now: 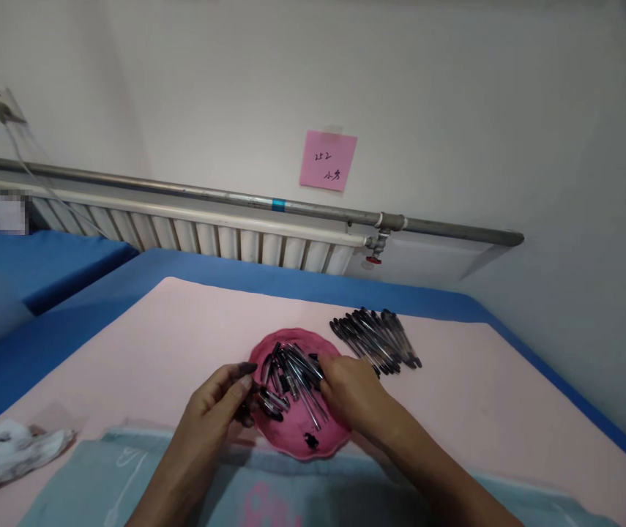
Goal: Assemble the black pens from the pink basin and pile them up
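Both Hands at the Pink Plate of Pen Parts

My left hand (214, 401) is at the left edge of the pink plate (285, 435), thumb and fingers curled toward each other, the fingertips dark. They are so close to the black pieces there that I cannot tell whether I am pinching one. My right hand (351, 388) reaches over the plate's right side, back of the hand up, fingers bent down among the pen parts; the hand itself hides their tips, so I cannot tell what they grip.

Between my hands, on the plate, clear pen barrels (302, 388) lie slantwise in a loose heap. Black caps (271, 416) crowd the left side near my left fingers, and a little clump of small black bits (311, 440) sits apart near the front rim.

Just beyond the plate, to the right, a row of black-capped pens (375, 340) lies slanted side by side on the pale pink sheet (181, 329). In front of me is a teal cloth (378, 487), and a crumpled white cloth (10, 457) lies far to the left. A pink note (328, 161) is stuck on the wall above the radiator (241, 241).
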Demonstrator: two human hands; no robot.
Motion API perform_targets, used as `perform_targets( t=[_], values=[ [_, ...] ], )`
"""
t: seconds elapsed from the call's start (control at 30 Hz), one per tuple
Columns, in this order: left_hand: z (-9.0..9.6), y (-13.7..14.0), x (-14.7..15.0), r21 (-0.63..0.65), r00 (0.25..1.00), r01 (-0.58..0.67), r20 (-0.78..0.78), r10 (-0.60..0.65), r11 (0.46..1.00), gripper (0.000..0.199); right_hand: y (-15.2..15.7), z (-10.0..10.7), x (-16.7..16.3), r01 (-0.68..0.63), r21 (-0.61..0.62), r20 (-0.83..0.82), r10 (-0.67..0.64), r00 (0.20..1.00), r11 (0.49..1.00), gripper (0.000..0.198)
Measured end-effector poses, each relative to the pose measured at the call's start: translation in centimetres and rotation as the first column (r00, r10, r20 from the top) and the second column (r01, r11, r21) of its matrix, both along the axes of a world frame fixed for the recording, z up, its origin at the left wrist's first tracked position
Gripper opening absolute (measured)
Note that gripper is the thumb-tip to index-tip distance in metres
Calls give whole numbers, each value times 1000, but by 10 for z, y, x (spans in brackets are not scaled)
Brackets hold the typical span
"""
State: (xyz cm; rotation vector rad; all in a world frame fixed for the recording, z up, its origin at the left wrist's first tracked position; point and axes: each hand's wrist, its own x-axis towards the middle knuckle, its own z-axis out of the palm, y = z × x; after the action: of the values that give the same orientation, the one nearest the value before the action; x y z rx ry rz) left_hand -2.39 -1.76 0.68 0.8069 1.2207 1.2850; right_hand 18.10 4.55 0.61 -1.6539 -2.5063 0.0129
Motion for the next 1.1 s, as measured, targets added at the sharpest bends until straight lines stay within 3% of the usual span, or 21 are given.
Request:
perform_targets(
  t=[0.17,0.27,0.37,0.43,0.53,0.6,0.7,1.1],
  values=[
    [2,0,2,-16,997,29,72,-28,999,36,-9,18,-6,-127,-165,-356,61,933,978,19],
    [2,-3,7,-24,986,100,136,-96,995,35,-23,23,-19,-322,-275,-569,116,814,906,20],
    [1,-5,10,-6,983,93,158,-91,996,27,-27,21,-24,-421,-306,-641,142,754,854,18],
    [0,-3,8,-12,986,23,167,-20,1000,26,-20,19,-21,-356,-258,-608,135,782,898,18],
    [2,-1,4,-59,980,-68,185,78,996,32,-6,12,-9,-95,-108,-364,50,930,990,19],
    [4,0,3,-84,974,-96,196,111,992,38,0,5,-4,-44,-53,-163,35,986,998,19],
    [6,0,4,-83,975,-108,184,121,991,43,0,-4,-4,-55,-45,19,55,998,997,20],
    [3,-3,9,-93,984,-49,165,64,994,47,-5,-12,-16,2,-30,116,1,993,1000,25]
  ],
)
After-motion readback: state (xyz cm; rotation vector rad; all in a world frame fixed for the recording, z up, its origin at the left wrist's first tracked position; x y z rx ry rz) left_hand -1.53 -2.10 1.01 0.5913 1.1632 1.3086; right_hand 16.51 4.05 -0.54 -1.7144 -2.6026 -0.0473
